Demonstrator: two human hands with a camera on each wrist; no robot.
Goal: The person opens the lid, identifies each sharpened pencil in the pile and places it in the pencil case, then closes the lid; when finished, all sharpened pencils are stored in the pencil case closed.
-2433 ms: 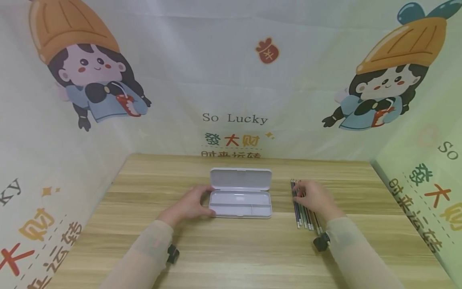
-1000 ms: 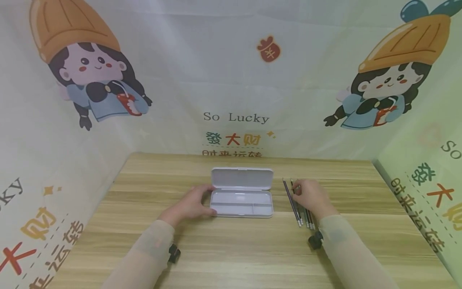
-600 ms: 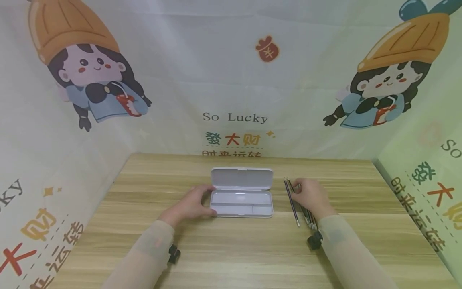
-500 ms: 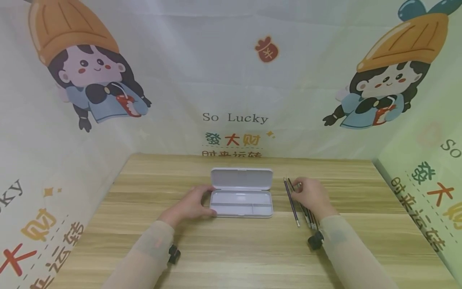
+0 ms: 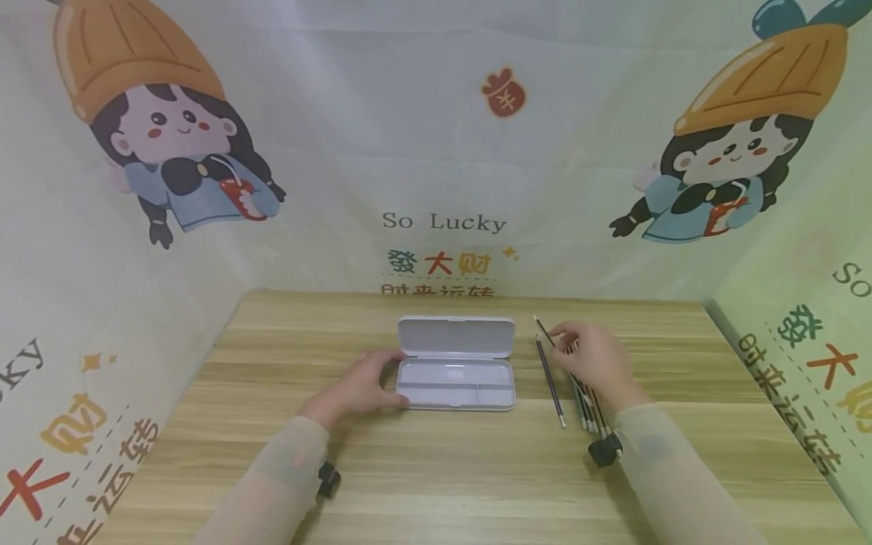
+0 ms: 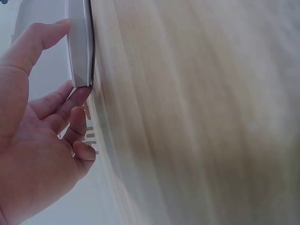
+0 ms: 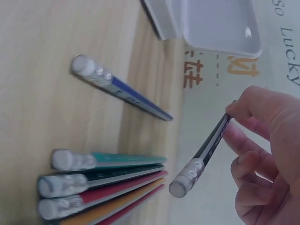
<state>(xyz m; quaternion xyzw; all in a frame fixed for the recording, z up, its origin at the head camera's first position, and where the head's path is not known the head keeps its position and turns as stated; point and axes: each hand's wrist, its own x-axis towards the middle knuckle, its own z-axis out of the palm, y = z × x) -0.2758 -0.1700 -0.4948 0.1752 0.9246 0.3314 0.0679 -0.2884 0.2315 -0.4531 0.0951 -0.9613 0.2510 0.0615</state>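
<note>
A white pencil case (image 5: 436, 372) stands with its lid raised, its tray split into compartments with nothing in them. My left hand (image 5: 357, 384) holds the case's left end, thumb at the front corner and fingers behind; the left wrist view shows the thumb (image 6: 49, 33) on the edge. My right hand (image 5: 598, 365) pinches a dark pencil (image 7: 214, 140) by thumb and fingers, its eraser end raised off the table in the right wrist view. A blue pencil (image 7: 129, 91) lies alone between the case and several other pencils (image 7: 126, 160), green, red and orange among them.
The wooden table (image 5: 436, 477) is bordered at the back and sides by a printed cloth (image 5: 436, 151) with cartoon figures. Small black devices, such as the one on my right wrist (image 5: 605, 450), sit at both wrists.
The right hand has worked through the pencils, and one lies apart toward the case. Now it lifts a dark pencil, tip pointing back left. The left hand stays on the case.
</note>
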